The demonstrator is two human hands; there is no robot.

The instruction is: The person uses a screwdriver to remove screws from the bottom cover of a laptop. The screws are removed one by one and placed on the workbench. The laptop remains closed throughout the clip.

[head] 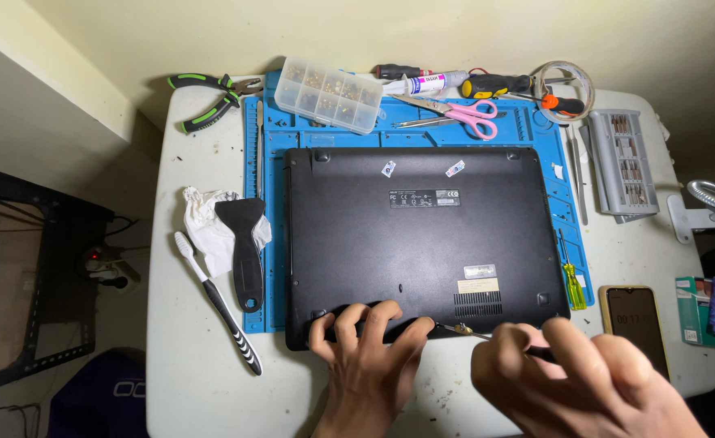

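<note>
A black laptop (422,235) lies bottom-up on a blue work mat (270,138). My left hand (367,365) rests with spread fingers on the laptop's near edge. My right hand (584,385) is closed around a thin tool (463,329) whose metal tip touches the laptop's near edge, just right of my left fingers. The tool's handle is mostly hidden inside my fist.
On the white table: green-handled pliers (207,97), a clear parts box (329,93), pink scissors (463,113), screwdrivers (499,83), a tape roll (566,81), a grey bit case (625,162), a black scraper (244,243) on a white cloth, a toothbrush (215,300), a phone (635,324).
</note>
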